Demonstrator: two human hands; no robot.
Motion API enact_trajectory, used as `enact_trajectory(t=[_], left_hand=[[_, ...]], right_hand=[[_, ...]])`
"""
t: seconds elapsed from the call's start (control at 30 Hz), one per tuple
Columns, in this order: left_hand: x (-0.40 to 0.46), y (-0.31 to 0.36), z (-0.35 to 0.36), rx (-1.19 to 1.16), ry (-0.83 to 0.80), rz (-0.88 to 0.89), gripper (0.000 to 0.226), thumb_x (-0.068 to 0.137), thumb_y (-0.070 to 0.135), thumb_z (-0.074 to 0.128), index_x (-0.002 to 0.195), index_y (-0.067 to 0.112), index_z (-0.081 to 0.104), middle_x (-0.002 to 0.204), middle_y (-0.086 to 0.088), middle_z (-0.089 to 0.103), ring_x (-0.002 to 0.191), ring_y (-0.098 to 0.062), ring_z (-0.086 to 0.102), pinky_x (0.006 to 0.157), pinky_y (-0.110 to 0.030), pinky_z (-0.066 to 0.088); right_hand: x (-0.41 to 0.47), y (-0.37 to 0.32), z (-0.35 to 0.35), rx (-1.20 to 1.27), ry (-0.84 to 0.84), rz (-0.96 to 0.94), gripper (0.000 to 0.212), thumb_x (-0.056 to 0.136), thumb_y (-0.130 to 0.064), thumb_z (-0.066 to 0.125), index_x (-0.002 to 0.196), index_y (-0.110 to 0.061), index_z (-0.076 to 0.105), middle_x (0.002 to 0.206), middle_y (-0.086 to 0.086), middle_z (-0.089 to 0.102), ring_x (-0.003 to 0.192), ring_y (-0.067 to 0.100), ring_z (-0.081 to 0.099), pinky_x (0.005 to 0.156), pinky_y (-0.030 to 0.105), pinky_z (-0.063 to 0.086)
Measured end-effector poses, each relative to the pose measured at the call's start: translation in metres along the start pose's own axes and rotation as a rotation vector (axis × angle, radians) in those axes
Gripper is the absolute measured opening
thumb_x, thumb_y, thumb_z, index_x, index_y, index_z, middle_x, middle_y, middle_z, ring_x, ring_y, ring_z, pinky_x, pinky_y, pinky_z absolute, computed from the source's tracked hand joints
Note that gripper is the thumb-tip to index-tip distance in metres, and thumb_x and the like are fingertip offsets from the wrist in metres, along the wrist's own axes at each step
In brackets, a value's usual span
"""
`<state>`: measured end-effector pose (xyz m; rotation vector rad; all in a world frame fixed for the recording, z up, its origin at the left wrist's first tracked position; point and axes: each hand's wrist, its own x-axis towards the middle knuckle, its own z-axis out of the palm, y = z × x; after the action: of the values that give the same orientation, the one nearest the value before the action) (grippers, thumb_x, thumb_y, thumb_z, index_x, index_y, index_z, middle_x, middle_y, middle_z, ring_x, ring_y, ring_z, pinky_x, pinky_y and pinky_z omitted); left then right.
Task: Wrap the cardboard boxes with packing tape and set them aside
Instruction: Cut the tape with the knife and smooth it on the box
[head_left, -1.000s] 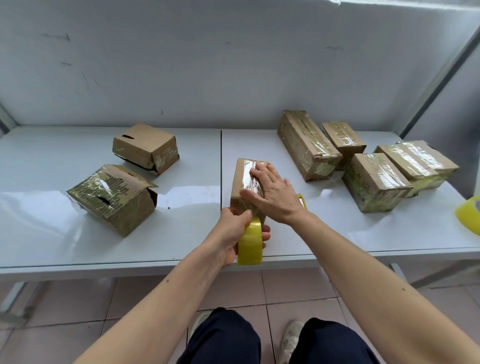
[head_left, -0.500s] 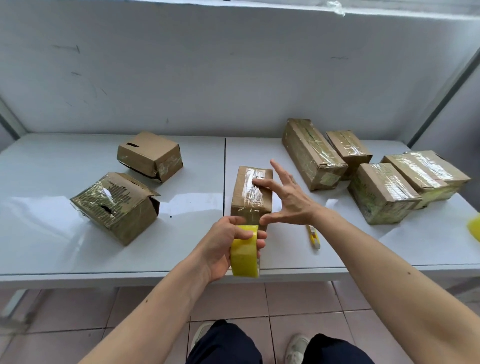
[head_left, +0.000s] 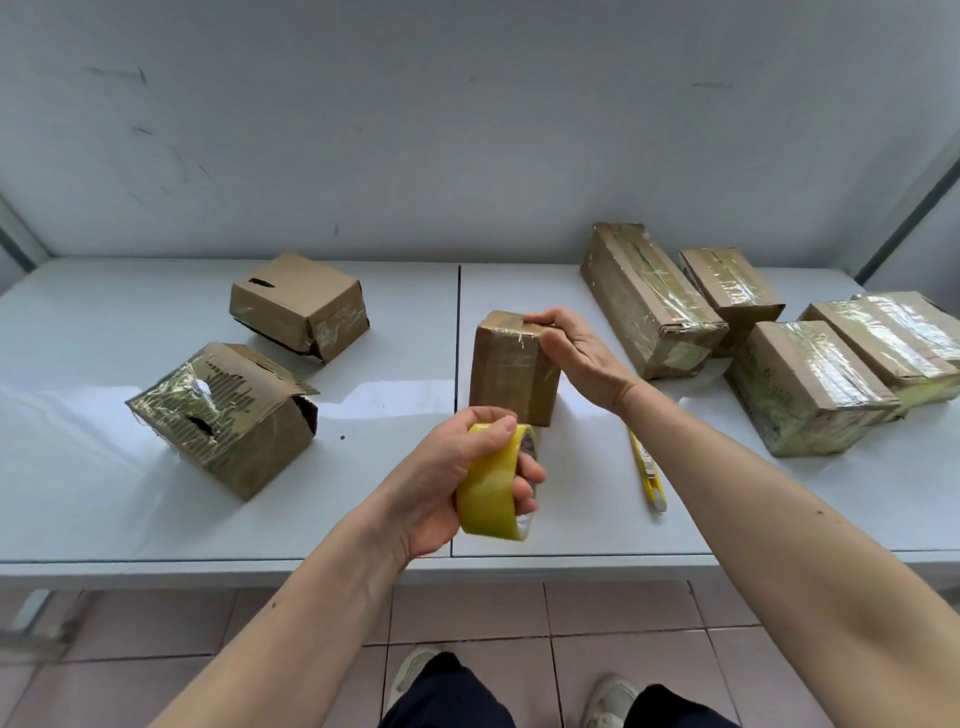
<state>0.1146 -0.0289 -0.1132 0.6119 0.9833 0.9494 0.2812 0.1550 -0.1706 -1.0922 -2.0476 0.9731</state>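
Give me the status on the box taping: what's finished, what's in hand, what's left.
Done, by the look: four taped boxes set aside at the right. In hand: the right hand grips the upright box by its top, with some tape already on it; the left hand holds the yellow tape roll. Left: two boxes on the left, torn, only partly taped.

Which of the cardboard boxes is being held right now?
The small upright box at the table's middle: the right hand grips its top. The two boxes on the left and four on the right lie untouched.
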Motion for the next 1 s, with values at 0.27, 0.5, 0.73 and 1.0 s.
enact_trajectory(t=[0.27,0.5,0.73,1.0], left_hand=[[0.043,0.002,-0.004,0.028,0.091,-0.070,0.028,0.101,0.032,0.056,0.112,0.008,0.046,0.081,-0.019,0.069,0.052,-0.021,0.060,0.061,-0.038,0.056],[0.068,0.012,0.000,0.016,0.100,-0.002,0.013,0.102,0.023,0.057,0.107,0.011,0.054,0.078,-0.018,0.068,0.052,-0.024,0.059,0.057,-0.035,0.056],[0.085,0.022,0.008,0.005,0.146,0.051,0.027,0.097,0.024,0.065,0.112,0.002,0.061,0.079,-0.017,0.071,0.054,-0.024,0.065,0.055,-0.033,0.057],[0.079,0.034,0.008,-0.042,0.038,0.008,0.009,0.091,0.015,0.064,0.097,0.008,0.065,0.082,-0.011,0.063,0.054,-0.016,0.058,0.057,-0.029,0.056]], right_hand=[[0.019,-0.018,-0.005,0.236,0.003,0.304,0.060,0.069,-0.088,0.037,0.099,-0.039,0.056,0.109,-0.007,0.059,0.114,0.023,0.057,0.096,0.053,0.051],[0.024,-0.024,-0.014,0.216,-0.030,0.460,0.080,0.082,-0.087,0.022,0.117,-0.026,0.060,0.117,0.006,0.068,0.114,0.026,0.059,0.095,0.040,0.044],[0.041,-0.033,-0.023,-0.010,0.325,0.200,0.024,0.098,-0.040,0.056,0.098,-0.018,0.066,0.096,-0.004,0.067,0.089,0.013,0.060,0.088,0.034,0.048],[0.034,-0.052,-0.006,-0.583,-0.123,0.020,0.058,0.105,-0.050,0.018,0.153,-0.022,0.033,0.164,-0.002,0.020,0.152,0.013,0.010,0.123,0.039,0.003]])
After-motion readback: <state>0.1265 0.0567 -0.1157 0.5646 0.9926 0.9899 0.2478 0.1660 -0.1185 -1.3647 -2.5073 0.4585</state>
